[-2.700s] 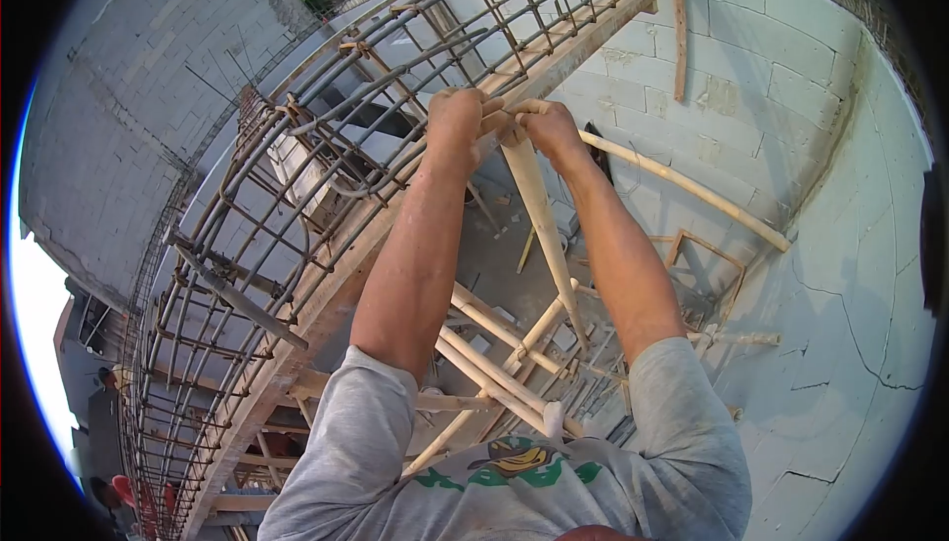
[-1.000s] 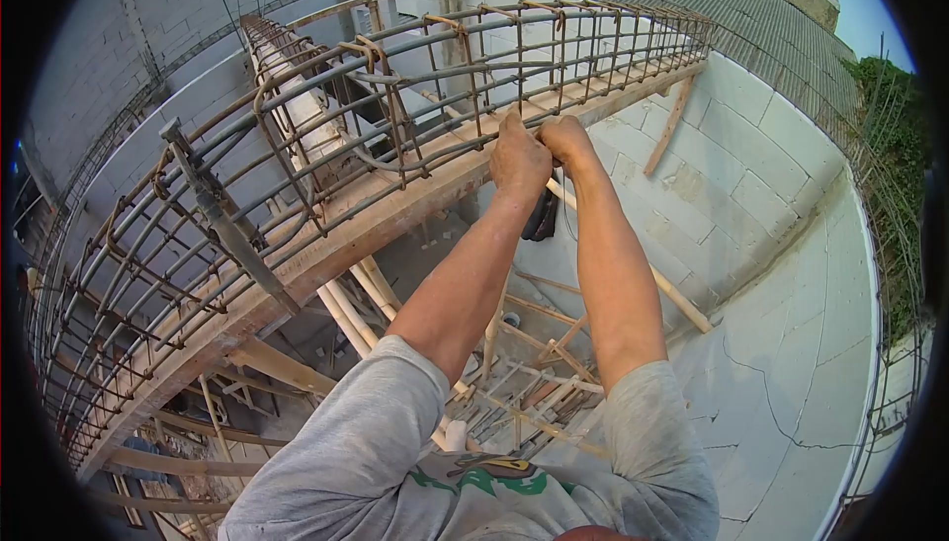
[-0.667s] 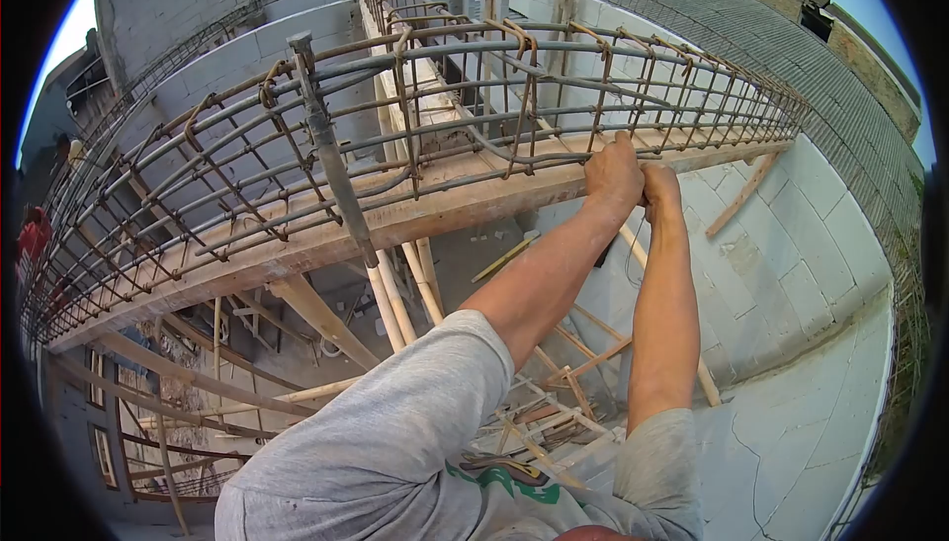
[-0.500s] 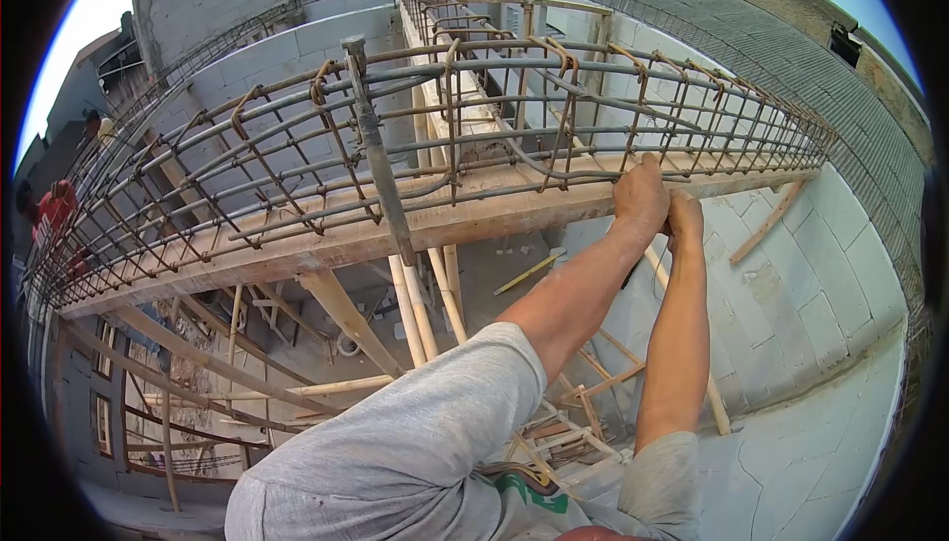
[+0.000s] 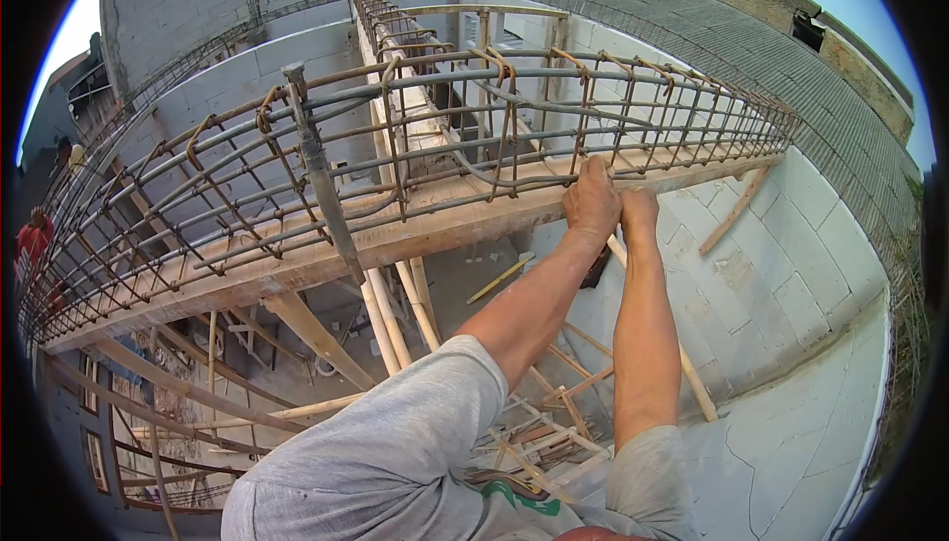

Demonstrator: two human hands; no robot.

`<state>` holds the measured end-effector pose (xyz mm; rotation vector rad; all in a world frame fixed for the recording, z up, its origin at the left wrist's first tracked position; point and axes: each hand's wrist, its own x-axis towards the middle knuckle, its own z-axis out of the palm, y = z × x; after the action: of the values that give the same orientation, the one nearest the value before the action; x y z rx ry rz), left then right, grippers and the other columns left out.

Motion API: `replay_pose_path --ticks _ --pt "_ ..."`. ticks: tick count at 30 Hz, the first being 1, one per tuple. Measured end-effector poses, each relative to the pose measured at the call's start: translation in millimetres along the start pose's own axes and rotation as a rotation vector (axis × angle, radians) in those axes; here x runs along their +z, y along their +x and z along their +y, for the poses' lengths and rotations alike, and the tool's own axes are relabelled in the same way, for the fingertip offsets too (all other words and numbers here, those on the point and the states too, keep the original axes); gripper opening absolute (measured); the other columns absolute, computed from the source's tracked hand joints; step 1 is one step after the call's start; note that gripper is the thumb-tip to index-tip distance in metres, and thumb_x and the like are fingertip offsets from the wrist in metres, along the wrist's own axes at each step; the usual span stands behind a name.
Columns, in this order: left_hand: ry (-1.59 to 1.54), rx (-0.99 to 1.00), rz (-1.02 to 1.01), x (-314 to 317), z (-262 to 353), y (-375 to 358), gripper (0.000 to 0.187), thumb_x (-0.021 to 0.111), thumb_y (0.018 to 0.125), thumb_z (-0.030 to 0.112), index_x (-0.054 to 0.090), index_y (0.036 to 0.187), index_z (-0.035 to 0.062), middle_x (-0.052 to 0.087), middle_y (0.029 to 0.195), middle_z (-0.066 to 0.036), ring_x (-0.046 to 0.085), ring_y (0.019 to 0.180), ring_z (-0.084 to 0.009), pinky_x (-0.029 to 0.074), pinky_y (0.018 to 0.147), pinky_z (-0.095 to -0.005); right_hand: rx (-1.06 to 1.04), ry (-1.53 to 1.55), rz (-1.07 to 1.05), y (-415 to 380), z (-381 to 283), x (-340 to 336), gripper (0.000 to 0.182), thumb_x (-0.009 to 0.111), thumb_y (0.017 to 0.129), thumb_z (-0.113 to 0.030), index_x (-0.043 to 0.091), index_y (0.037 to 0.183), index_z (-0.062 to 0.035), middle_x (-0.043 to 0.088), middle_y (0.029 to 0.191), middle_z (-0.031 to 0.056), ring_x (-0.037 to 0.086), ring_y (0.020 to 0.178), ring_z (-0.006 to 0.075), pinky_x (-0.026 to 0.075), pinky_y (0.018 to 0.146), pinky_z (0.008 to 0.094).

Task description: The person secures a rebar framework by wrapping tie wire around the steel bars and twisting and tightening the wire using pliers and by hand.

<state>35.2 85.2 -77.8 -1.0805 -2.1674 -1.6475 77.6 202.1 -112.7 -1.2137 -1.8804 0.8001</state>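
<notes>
My left hand (image 5: pixel 591 203) is closed at the lower bars of a rebar cage (image 5: pixel 450 156), its fingertips right beside the bottom bar. Pressed close on its right is my right hand (image 5: pixel 639 211), also closed, with the knuckles up. I cannot tell what the fingers grip. A dark object (image 5: pixel 596 269) shows just below the hands, partly covered by the left forearm. The cage of long bars and bent stirrups runs over a wooden formwork board (image 5: pixel 425 230), whose front edge passes behind my hands. Left of them, an upright metal bar (image 5: pixel 316 161) crosses the cage and the board.
Wooden props (image 5: pixel 386 319) stand under the board, above a floor far below with scattered timber (image 5: pixel 554 437). A light block wall (image 5: pixel 791 254) rises at right. Another rebar cage (image 5: pixel 381 22) runs away from me. A person in red (image 5: pixel 35 240) is at far left.
The view has swung so the cage and board appear farther left. Both hands stay at the same stretch of the cage; the right hand sits slightly higher against the left.
</notes>
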Motion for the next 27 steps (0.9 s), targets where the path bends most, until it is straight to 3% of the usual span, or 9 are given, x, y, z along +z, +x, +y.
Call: replay_pose_path --ticks 2,5,8,11,15,18,23,25,27 --pt "-0.038 0.097 0.008 0 -7 -5 0.015 0.057 0.086 0.013 0.055 0.1 0.0082 0.063 0.1 -0.014 0.064 0.083 -0.0404 0.049 0.072 -0.0522 -0.032 -0.033 -0.028 -24 -15 -17 0.03 0.056 0.074 -0.013 0.069 0.091 0.0067 0.067 0.097 0.0289 0.065 0.098 0.0403 0.051 0.083 0.0424" --pt "-0.051 0.141 0.032 5 -12 -7 0.013 0.06 0.085 0.012 0.058 0.098 0.0105 0.061 0.102 -0.012 0.064 0.084 -0.038 0.049 0.071 -0.0496 -0.076 0.414 -0.003 -27 6 0 0.02 0.06 0.075 -0.011 0.069 0.082 0.0058 0.069 0.078 0.0217 0.067 0.074 0.0311 0.05 0.064 0.0394" --pt "-0.075 0.107 0.041 13 -10 -2 0.011 0.06 0.086 0.013 0.058 0.096 0.0097 0.061 0.099 -0.012 0.063 0.085 -0.0377 0.049 0.072 -0.0486 0.129 0.571 -0.208 -34 -9 -23 0.013 0.062 0.077 -0.009 0.065 0.07 0.0018 0.06 0.061 0.0094 0.054 0.052 0.0184 0.038 0.046 0.0339" --pt "-0.099 0.076 0.068 19 -4 -2 0.01 0.061 0.086 0.013 0.058 0.094 0.0085 0.06 0.098 -0.013 0.063 0.085 -0.0376 0.049 0.072 -0.0482 0.087 0.519 -0.202 -30 -15 -28 0.014 0.059 0.078 -0.007 0.061 0.065 -0.0014 0.051 0.055 0.0034 0.042 0.044 0.0137 0.027 0.04 0.0324" --pt "-0.143 0.016 0.11 16 3 0 0.009 0.061 0.086 0.012 0.057 0.091 0.0069 0.06 0.095 -0.014 0.061 0.085 -0.0377 0.047 0.071 -0.0474 0.157 0.504 -0.181 -14 -8 -18 0.015 0.057 0.078 -0.005 0.061 0.065 0.0002 0.053 0.054 0.009 0.045 0.041 0.0183 0.029 0.038 0.0357" --pt "-0.218 0.043 0.144 18 1 1 0.008 0.062 0.085 0.012 0.058 0.089 0.0065 0.06 0.092 -0.014 0.061 0.085 -0.0373 0.047 0.071 -0.047 0.144 0.391 -0.179 -11 -10 -14 0.024 0.058 0.085 -0.016 0.057 0.062 -0.0071 0.047 0.051 0.0013 0.035 0.038 0.0101 0.019 0.035 0.0304" --pt "-0.228 0.156 0.05 7 -8 -9 0.006 0.062 0.084 0.011 0.059 0.087 0.0073 0.061 0.093 -0.011 0.062 0.084 -0.036 0.048 0.071 -0.0465 0.057 0.472 -0.215 -40 -27 -32 0.026 0.056 0.088 -0.02 0.058 0.066 -0.0067 0.047 0.053 -0.0011 0.033 0.037 0.0093 0.019 0.035 0.0295" --pt "-0.143 0.162 -0.03 10 -11 -15 0.01 0.062 0.083 0.012 0.059 0.091 0.0079 0.06 0.097 -0.008 0.063 0.082 -0.0358 0.051 0.068 -0.0471 0.121 0.67 -0.239 -49 -24 -39 0.029 0.058 0.093 -0.029 0.062 0.073 -0.0079 0.048 0.055 -0.0033 0.035 0.038 0.0054 0.02 0.036 0.0259" --pt "-0.219 0.205 -0.059 6 -11 -18 0.012 0.061 0.083 0.012 0.06 0.094 0.0065 0.058 0.104 -0.009 0.064 0.082 -0.036 0.052 0.071 -0.0473 0.108 0.586 -0.263 -47 -22 -47 0.035 0.055 0.096 -0.036 0.061 0.075 -0.0102 0.047 0.056 -0.0058 0.032 0.039 0.0033 0.017 0.036 0.0241"
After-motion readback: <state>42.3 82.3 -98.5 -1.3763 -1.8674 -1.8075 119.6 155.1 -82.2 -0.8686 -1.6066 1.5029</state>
